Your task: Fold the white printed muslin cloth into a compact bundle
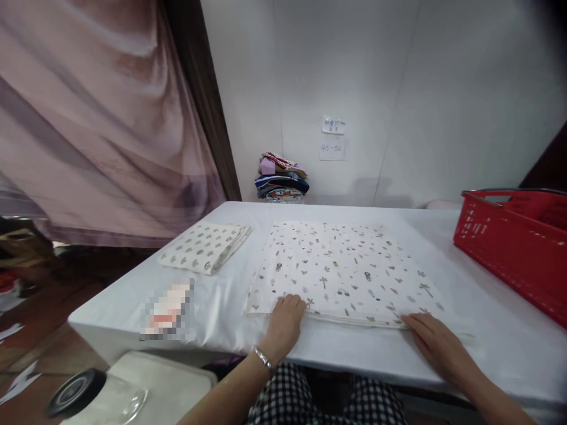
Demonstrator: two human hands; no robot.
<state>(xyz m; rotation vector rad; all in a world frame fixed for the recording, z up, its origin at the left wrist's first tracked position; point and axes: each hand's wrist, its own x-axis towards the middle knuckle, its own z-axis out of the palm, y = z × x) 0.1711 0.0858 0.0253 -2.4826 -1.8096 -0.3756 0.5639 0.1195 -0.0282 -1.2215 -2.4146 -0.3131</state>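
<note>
A white cloth with small printed figures (341, 268) lies folded flat on the white table (487, 330). My left hand (286, 321) rests on the cloth's near left corner with its fingers curled onto the edge. At the near right corner my right hand (432, 339) lies flat, fingers stretched along the table and touching the cloth's edge. Neither hand lifts the cloth. A silver bracelet (262, 356) sits on my left wrist.
A smaller folded printed cloth (206, 247) lies at the table's left. A red plastic basket (518, 248) stands at the right. A pile of folded fabrics (281, 177) sits against the back wall. A pink curtain (101, 130) hangs left; a dark-lidded container (77, 392) is below.
</note>
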